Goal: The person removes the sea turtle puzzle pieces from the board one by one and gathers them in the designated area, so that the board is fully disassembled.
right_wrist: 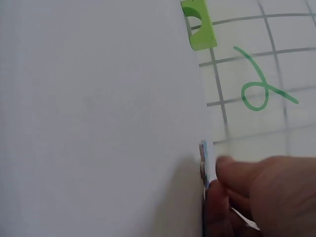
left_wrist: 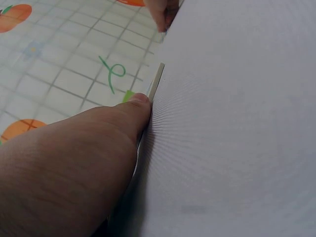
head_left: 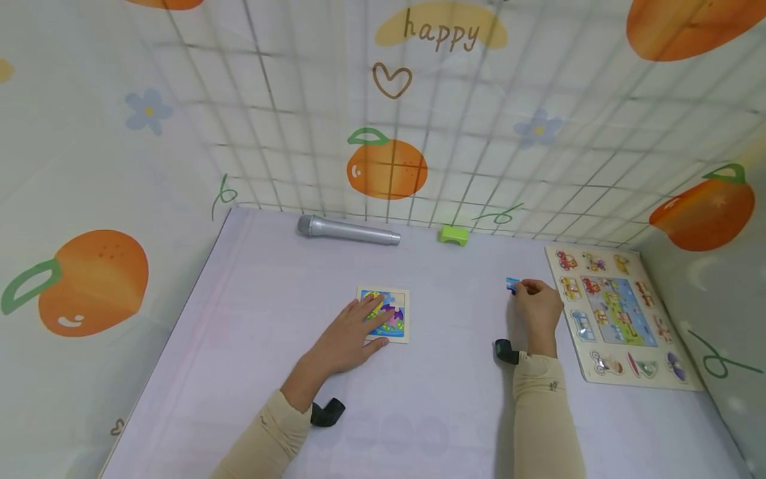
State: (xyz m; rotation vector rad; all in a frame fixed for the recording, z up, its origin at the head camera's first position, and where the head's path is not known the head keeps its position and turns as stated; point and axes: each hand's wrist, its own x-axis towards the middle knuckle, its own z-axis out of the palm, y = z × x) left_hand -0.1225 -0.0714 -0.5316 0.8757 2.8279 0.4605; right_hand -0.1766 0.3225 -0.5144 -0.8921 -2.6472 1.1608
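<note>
My left hand (head_left: pixel 350 332) rests palm down with spread fingers on a small square jigsaw puzzle (head_left: pixel 395 322). The puzzle has a pale frame and a colourful picture, partly covered by the fingers. In the left wrist view, the thumb (left_wrist: pixel 140 98) lies against the frame's edge (left_wrist: pixel 157 81). Further right, my right hand (head_left: pixel 538 309) has its fingers curled and pinches a small blue puzzle piece (head_left: pixel 512 284) just above or on the table. Seen edge-on in the right wrist view, the piece (right_wrist: pixel 203 160) sits at the fingertips, and its lower part is hidden.
A wooden peg puzzle board (head_left: pixel 571 332) with vehicle pictures lies right of my right hand. Along the back wall are a silver toy microphone (head_left: pixel 353 231) and a green arched block (head_left: pixel 453 235). Printed cloth over a wire grid (head_left: pixel 311 133) encloses the white table (head_left: pixel 239 286).
</note>
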